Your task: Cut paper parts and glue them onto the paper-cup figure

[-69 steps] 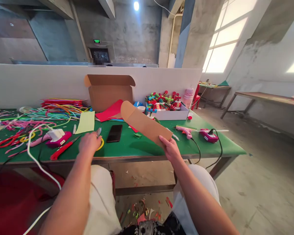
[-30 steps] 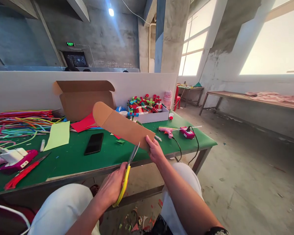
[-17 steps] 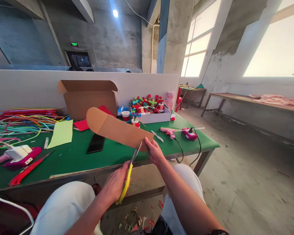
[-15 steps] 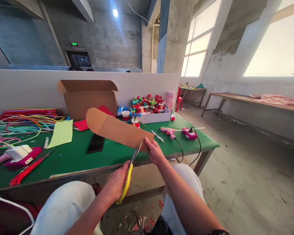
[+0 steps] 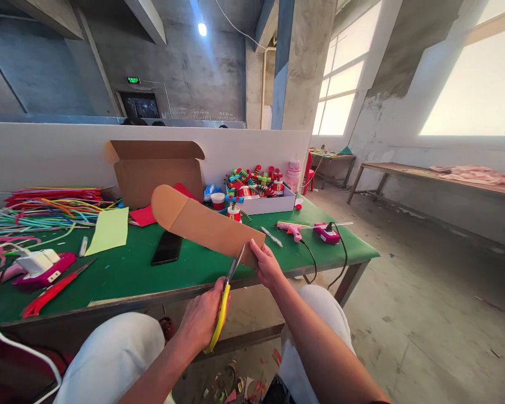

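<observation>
My left hand [image 5: 202, 314] is closed round the yellow handles of a pair of scissors [image 5: 224, 314]. Their blades point up and sit at the lower edge of a brown cardboard strip [image 5: 206, 227], near its right end. That right end is pinched between the thumb and fingers of my right hand [image 5: 267, 264]. The strip is tilted, with its rounded, creased end up at the left, over the front of the table. Behind it a black phone [image 5: 167, 248] lies on the green tabletop [image 5: 126, 280].
Pipe cleaners [image 5: 46, 210], a light green sheet [image 5: 108, 231] and red-handled scissors [image 5: 53, 292] lie left. An open cardboard box [image 5: 157, 177] stands behind. A white box [image 5: 267, 203] holds colourful figures. Right are a pink glue gun [image 5: 292, 230] and a power strip [image 5: 327, 233].
The whole view has shifted slightly. Both hands, the scissors and the cardboard strip keep nearly the same places relative to each other.
</observation>
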A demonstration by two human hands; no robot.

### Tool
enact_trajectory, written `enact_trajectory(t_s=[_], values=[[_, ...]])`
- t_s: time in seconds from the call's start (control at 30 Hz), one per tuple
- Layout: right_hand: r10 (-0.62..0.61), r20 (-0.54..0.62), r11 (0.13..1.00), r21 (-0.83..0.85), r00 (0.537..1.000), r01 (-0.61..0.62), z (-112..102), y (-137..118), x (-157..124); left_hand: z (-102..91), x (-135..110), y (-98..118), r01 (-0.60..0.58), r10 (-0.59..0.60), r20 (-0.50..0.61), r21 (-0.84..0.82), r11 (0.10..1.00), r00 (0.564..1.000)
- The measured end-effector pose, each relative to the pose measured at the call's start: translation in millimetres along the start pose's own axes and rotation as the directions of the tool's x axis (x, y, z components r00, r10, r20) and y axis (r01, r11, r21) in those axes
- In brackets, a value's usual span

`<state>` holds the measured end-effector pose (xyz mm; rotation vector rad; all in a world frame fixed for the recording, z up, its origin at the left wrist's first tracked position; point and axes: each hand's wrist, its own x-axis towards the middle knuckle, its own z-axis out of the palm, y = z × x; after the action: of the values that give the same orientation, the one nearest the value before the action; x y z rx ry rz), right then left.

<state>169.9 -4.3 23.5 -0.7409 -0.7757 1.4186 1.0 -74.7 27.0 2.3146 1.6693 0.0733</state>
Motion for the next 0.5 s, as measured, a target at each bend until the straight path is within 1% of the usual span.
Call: enact_trajectory(t_s=[0.1,0.23,0.33,0.4,0.5], values=[[0.004,0.000,1.000,0.012,1.000,-0.004,0,-1,0,0.2,0,0,-0.029,0.028,-0.035,-0.030,0.999,0.999],[-0.010,-0.031,1.000,0.002,0.999,0.010,-1,-4,0,1.6,1,-6,-0.032,0.030,-0.033,-0.038,0.999,0.999],[-0.012,-0.059,1.000,-0.008,0.998,0.011,-1,-4,0,3.2,2,-12,-0.038,0.036,-0.054,-0.031,0.999,0.998],[-0.028,-0.101,1.000,0.010,0.994,0.029,-3,-5,1,3.3,3,-17,-0.037,0.034,-0.056,-0.058,0.998,0.998],[-0.066,-0.218,0.992,0.093,0.974,0.088,-7,-8,5,-1.4,4,-26,-0.058,0.050,-0.078,-0.107,0.993,0.996]])
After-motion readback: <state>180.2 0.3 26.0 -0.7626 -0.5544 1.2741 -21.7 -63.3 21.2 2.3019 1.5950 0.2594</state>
